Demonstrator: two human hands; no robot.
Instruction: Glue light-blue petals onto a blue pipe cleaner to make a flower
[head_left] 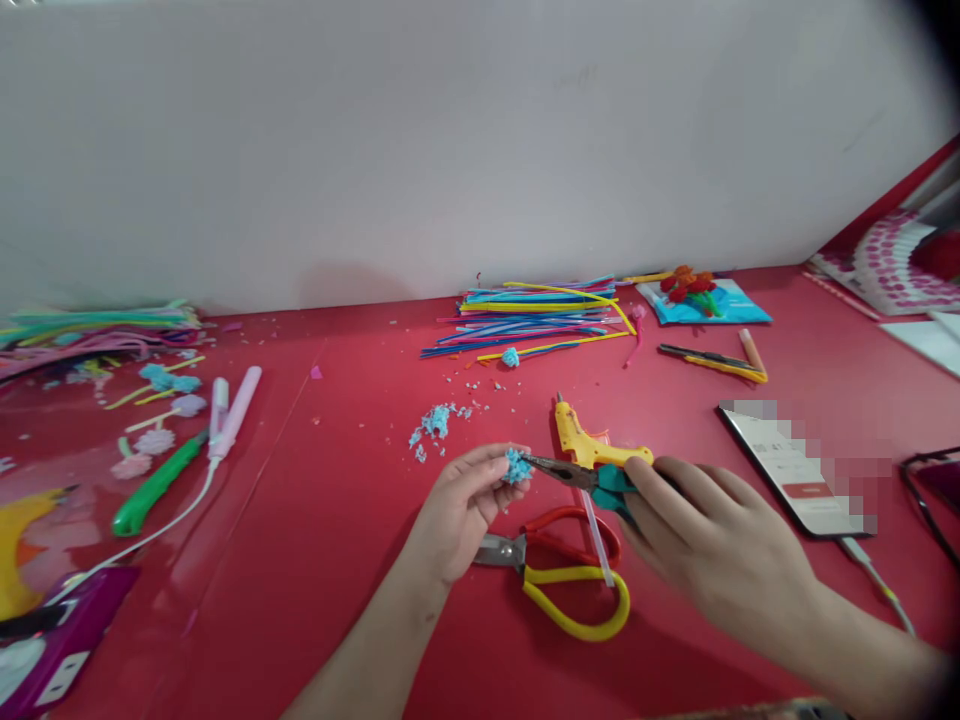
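Between the thumb and fingers of my left hand (471,500) is a small fluffy light-blue ball (516,466). My right hand (712,530) is wrapped round the teal handles of a pair of long-nosed pliers (574,472). The tips of the pliers meet the right side of the ball; whether they grip it I cannot tell. Under and beside my hands lie scissors (574,577) with one red and one yellow handle. A yellow glue gun (589,440) with a clear glue stick (598,540) rests just behind the pliers.
Light-blue fluff (436,422) is scattered ahead of my left hand. Bundled pipe cleaners (536,315) and another blue ball (510,357) lie near the wall. A phone (791,470) with a cable sits at right. At left are a pink hair iron (238,410) and a green-handled tool (157,487).
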